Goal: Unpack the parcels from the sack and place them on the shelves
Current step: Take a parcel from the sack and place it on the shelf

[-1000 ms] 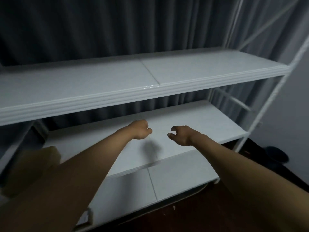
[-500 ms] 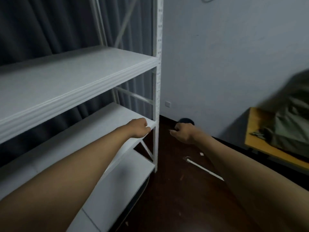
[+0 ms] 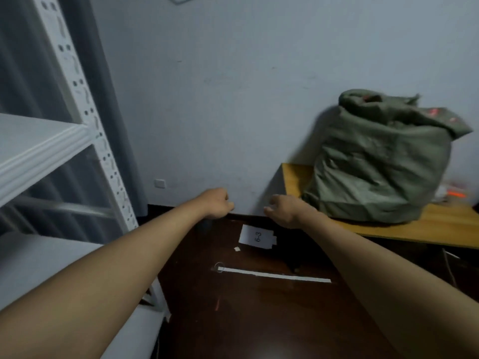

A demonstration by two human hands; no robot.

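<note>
A bulging olive-green sack [image 3: 381, 156] stands on a low wooden table [image 3: 440, 229] against the wall at the right, its top folded over. No parcel shows outside it. The white metal shelves [image 3: 39, 149] fill the left edge. My left hand [image 3: 216, 204] and my right hand [image 3: 283, 212] are stretched out in front of me over the dark floor, both with fingers loosely curled and holding nothing. My right hand is just left of the sack, apart from it.
A white paper slip marked with digits [image 3: 256, 237] and a thin white strip [image 3: 274, 274] lie on the dark wooden floor. A perforated shelf post [image 3: 88, 120] stands beside a grey curtain. Small orange items [image 3: 456, 194] lie behind the sack.
The view has swung right, from the shelves to the wall and the sack. Both hands kept the same loose, empty pose and now hang over the floor near the sack.
</note>
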